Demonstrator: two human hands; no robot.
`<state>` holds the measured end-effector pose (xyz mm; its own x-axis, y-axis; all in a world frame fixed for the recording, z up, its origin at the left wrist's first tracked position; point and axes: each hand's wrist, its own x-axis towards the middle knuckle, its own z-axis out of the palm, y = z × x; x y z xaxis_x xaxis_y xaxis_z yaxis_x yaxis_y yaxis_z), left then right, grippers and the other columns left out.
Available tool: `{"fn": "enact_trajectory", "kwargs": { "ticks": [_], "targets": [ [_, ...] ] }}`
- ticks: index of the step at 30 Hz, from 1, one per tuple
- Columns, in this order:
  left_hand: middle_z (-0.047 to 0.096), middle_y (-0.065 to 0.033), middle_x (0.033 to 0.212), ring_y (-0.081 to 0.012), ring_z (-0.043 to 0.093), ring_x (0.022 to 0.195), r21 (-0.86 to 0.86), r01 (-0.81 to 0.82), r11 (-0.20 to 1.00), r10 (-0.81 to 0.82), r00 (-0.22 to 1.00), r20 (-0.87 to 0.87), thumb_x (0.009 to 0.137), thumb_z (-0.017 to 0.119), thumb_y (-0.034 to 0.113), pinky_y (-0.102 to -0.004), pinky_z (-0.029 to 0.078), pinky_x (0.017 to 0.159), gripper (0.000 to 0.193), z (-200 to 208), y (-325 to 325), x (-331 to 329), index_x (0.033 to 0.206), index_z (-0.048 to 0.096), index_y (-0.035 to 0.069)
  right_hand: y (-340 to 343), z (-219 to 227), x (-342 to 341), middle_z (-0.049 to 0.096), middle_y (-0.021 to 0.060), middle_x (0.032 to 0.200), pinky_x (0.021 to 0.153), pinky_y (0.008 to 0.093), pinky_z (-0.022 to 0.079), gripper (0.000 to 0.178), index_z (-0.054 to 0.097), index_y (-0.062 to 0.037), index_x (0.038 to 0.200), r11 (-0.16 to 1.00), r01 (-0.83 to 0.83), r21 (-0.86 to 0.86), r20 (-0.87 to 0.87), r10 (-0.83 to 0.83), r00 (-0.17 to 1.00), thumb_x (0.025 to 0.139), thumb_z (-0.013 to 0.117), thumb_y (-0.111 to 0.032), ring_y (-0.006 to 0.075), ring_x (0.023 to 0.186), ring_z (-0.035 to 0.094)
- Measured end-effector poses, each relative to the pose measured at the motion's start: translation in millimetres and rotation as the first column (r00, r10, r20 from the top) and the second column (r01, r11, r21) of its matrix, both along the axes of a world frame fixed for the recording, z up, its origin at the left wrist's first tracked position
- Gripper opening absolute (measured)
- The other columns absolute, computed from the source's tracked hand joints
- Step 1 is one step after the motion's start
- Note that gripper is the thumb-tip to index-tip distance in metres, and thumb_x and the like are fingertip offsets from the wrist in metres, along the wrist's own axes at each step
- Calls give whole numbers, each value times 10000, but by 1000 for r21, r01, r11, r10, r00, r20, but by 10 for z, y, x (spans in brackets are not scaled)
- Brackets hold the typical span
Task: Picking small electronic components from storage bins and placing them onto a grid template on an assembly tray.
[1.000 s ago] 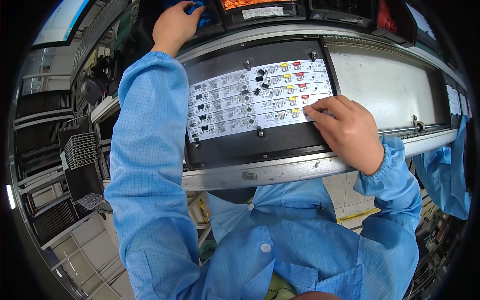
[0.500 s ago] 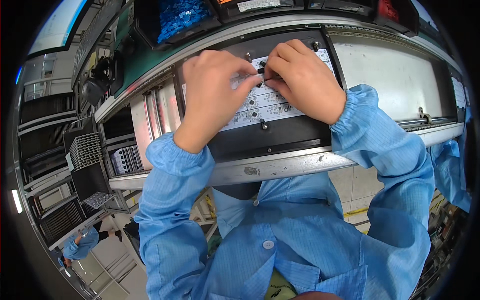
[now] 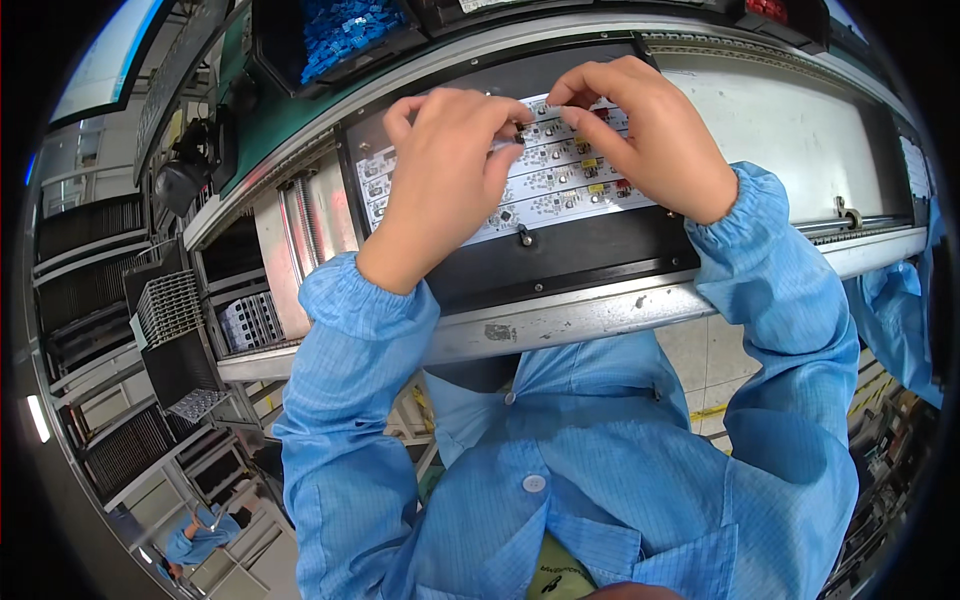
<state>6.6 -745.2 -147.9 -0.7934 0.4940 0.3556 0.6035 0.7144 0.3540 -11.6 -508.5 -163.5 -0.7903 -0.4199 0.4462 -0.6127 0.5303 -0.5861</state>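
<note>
White circuit boards lie in rows on a black fixture plate, with small chips and yellow and red components fitted on them. My left hand hovers over their middle, thumb and index finger curved apart around a small black component. Whether the fingertips touch that component, I cannot tell. To the right, my right hand is above the upper rows. Its thumb and index tips are a little apart, and nothing shows between them. Both palms and wrists cover parts of the boards.
A metal rail runs along the near edge. Beyond the plate stand a black bin of blue parts and a bin of red parts. A wire rack stands at left. Another person is in the lower left distance.
My hands have come apart from their meeting point over the boards. The right one moved right and its fingers parted, uncovering yellow and red components; the left thumb and index finger have spread.
</note>
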Motion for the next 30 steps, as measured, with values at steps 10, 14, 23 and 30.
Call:
{"fn": "enact_trajectory", "kwargs": {
  "ticks": [10,14,23,30],
  "targets": [
    [711,16,906,-207,633,1021,-41,-92,995,83,978,-189,906,754,139,-491,313,1032,62,-52,35,-188,936,799,171,79,-15,-114,745,79,941,718,326,556,197,789,-53,1068,998,28,54,11,-29,1000,950,771,-211,204,847,677],
    [704,21,916,-205,631,1027,-33,-124,992,118,982,-147,881,799,190,-498,306,1049,48,-40,61,-203,924,800,169,100,-22,-185,757,67,939,716,315,555,195,799,-57,1044,999,53,6,149,-53,987,953,770,-226,192,853,692],
    [679,18,961,-227,607,1091,9,-75,997,76,994,-76,837,839,221,-469,315,1036,106,-83,31,-160,889,783,148,22,-160,-231,761,113,1046,831,356,596,197,791,-70,1131,997,78,8,18,-78,997,978,741,-184,247,956,726],
    [699,1,993,-228,608,1114,37,-33,999,38,988,-147,842,827,198,-443,322,1019,115,-102,14,-182,912,755,142,-57,-155,-325,753,94,1005,850,400,576,195,800,-80,1090,986,33,164,-236,7,972,900,770,-115,296,960,689]
  ]
}}
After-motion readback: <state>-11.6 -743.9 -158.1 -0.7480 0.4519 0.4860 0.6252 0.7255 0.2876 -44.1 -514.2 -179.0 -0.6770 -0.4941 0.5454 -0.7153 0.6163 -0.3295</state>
